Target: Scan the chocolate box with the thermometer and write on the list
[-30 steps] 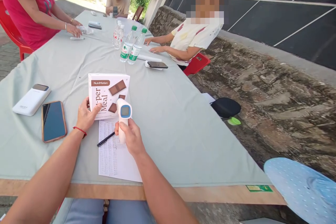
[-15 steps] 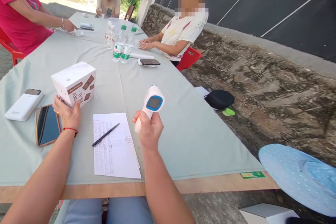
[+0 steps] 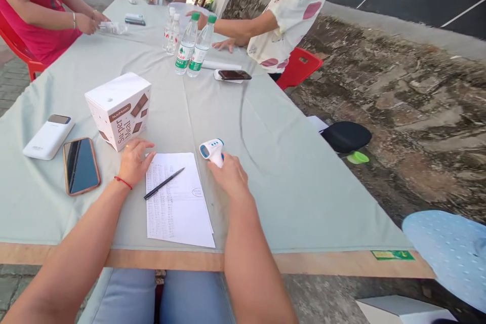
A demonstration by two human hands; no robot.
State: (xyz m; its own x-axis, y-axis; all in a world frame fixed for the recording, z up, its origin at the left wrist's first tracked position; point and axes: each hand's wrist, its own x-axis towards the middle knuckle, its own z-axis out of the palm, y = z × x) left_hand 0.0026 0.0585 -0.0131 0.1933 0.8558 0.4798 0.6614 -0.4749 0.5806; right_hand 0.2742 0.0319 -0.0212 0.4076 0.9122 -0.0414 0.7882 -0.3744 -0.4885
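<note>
My right hand [image 3: 231,174] grips a white and blue infrared thermometer [image 3: 213,152], low over the cloth right of the papers, its screen tipped to the left. Just in front of the white Nutrimation "Su-per Meal" box [image 3: 127,111] is my left hand [image 3: 134,161], fingers apart and holding nothing. Its thumb reaches the top left corner of the printed papers [image 3: 186,223]. A black pen [image 3: 164,183] lies slantwise on those sheets. Left of my left hand rest a smartphone [image 3: 81,166] in a brown case and a white power bank [image 3: 49,136].
Two green-capped water bottles [image 3: 196,53], smaller bottles [image 3: 171,33] and a dark phone [image 3: 234,75] stand or lie farther up the cloth-covered table [image 3: 304,202]. Several people sit around it. A blue hat [image 3: 448,258] is at the right corner, a black pouch [image 3: 346,136] beyond the right edge.
My left hand has let go of the box and come toward the papers. The thermometer has been lowered toward the table and turned left. The person at right has stretched out an arm.
</note>
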